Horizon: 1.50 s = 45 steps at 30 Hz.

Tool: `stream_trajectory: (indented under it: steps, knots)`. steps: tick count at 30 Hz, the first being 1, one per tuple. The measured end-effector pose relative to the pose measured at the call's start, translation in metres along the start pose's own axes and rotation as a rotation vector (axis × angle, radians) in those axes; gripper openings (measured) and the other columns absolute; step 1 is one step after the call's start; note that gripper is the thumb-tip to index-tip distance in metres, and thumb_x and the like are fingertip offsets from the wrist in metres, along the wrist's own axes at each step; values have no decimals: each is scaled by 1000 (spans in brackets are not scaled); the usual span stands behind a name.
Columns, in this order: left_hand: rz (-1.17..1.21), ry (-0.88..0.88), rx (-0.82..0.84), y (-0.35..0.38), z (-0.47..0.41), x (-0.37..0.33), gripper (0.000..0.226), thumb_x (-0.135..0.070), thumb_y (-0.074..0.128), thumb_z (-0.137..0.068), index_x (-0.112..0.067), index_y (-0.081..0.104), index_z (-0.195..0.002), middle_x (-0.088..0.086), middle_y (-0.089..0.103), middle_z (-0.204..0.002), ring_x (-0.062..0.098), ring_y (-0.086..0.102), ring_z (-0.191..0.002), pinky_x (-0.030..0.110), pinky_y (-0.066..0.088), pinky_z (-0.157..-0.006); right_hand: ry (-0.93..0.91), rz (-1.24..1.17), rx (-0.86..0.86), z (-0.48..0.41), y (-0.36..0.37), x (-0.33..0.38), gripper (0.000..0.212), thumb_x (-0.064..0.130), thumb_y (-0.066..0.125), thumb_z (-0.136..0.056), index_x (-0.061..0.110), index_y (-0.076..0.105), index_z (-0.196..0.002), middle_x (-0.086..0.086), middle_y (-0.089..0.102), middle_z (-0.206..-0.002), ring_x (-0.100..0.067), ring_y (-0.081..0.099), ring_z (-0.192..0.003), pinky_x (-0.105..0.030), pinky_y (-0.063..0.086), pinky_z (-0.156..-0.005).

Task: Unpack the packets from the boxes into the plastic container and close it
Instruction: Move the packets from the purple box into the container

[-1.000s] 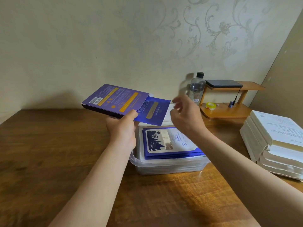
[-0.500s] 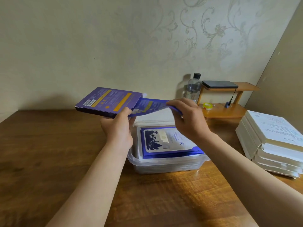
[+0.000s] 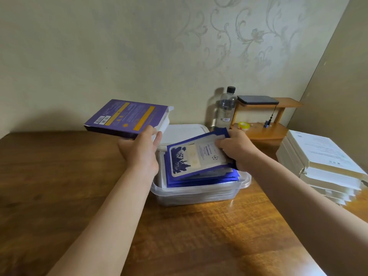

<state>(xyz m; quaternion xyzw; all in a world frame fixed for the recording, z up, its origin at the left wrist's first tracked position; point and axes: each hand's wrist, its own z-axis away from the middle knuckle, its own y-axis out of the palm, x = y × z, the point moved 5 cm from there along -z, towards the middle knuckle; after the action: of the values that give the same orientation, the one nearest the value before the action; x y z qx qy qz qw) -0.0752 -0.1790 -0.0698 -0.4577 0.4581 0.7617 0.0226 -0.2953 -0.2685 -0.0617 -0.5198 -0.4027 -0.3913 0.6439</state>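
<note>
- Worktop (image 3: 59, 186): dark wood, against patterned wall.
- Box (image 3: 127, 116): left hand (image 3: 141, 154) grips it, open end rightward.
- Packet (image 3: 197, 156): right hand (image 3: 237, 150) pinches it, tilted over container (image 3: 199, 194).

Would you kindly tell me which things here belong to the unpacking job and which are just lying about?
Job: purple cardboard box in left hand; blue packet in right hand; clear plastic container; white lid; white box stack.

Lying about: clear water bottle; wooden shelf; yellow tape roll.
</note>
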Motion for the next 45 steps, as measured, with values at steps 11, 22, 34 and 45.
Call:
stream_trajectory:
  steps: [11,22,34,45]
  knots:
    - [-31,36,26,0,-3,8,51,10,71,-82,0,52,-128,4,65,-114,23,67,-106,28,63,-70,-152,752,-88,0,12,14,42,17,67,-90,12,43,-124,-10,56,-118,-27,60,-104,-37,57,-85]
    - [-40,23,45,0,-5,12,44,9,72,-84,-8,51,-119,3,64,-113,22,68,-102,29,63,-71,-267,1067,-73,5,21,14,21,20,65,-90,13,49,-103,-13,54,-111,-30,57,-97,-40,56,-84]
    - [-60,13,47,-1,-7,12,54,7,73,-84,-2,49,-131,4,64,-116,21,69,-100,28,63,-71,-290,1092,-4,-1,17,8,19,23,64,-94,18,49,-83,-1,63,-93,-17,62,-76,-25,52,-61]
    - [-56,13,50,-2,-8,12,53,7,73,-84,-3,49,-130,4,64,-115,22,68,-101,28,62,-70,-647,1058,7,16,42,29,42,49,52,-97,17,62,-121,-4,61,-122,-22,62,-103,-35,56,-82]
